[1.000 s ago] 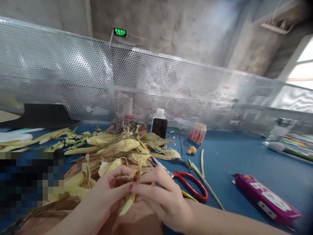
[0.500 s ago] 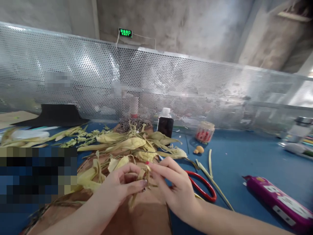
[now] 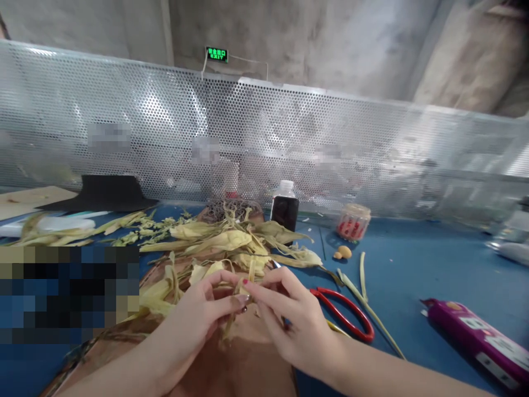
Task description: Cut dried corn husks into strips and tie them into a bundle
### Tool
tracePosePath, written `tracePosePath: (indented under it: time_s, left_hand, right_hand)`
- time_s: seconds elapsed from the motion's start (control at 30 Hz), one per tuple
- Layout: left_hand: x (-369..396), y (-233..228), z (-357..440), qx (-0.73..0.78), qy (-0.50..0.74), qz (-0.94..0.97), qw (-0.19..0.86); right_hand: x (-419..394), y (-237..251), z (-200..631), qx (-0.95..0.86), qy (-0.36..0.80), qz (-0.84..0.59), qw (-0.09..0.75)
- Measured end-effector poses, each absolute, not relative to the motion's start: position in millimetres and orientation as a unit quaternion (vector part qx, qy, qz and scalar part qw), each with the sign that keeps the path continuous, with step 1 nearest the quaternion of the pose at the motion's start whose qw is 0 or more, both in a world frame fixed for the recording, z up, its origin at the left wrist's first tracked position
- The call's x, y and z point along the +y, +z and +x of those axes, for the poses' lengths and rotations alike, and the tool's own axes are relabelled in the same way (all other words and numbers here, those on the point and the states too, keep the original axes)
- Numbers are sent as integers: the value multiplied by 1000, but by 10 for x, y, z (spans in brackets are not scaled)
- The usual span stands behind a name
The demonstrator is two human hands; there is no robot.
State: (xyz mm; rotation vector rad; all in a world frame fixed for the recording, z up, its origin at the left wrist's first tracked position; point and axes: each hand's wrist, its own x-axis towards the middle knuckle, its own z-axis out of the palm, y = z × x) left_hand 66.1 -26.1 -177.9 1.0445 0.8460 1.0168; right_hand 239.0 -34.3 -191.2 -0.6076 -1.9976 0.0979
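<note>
My left hand (image 3: pixel 194 320) and my right hand (image 3: pixel 289 320) meet over a brown board (image 3: pixel 243 369) near the front edge. Both pinch the same narrow yellow corn husk strip (image 3: pixel 231 322), which hangs down between the fingertips. Just beyond the hands lies a heap of dried corn husks (image 3: pixel 227 245) on the blue table (image 3: pixel 413 275). Red-handled scissors (image 3: pixel 347 314) lie right beside my right hand, their blades hidden behind it.
A dark bottle with a white cap (image 3: pixel 284 209) and a small red-and-white jar (image 3: pixel 353 221) stand at the back by the perforated metal screen (image 3: pixel 264 143). A purple case (image 3: pixel 475 342) lies at the right. More husks and a black sheet (image 3: pixel 99 193) lie at the left.
The hands have shifted slightly away from me and the fingertips have reworked their pinch on the strip. The view has panned, so the table items sit further right.
</note>
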Motion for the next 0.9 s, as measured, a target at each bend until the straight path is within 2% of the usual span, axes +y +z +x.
tracePosePath:
  time_s: [0.5,0.9]
  left_hand:
    - [-199,-1827,634,384,450,525,612]
    - [-208,-1790,628,391,432,555,593]
  right_hand:
    - [-305,-1898,2369,-809,62,-265,521]
    - [-292,-1900,2368,-811,24,-254,526]
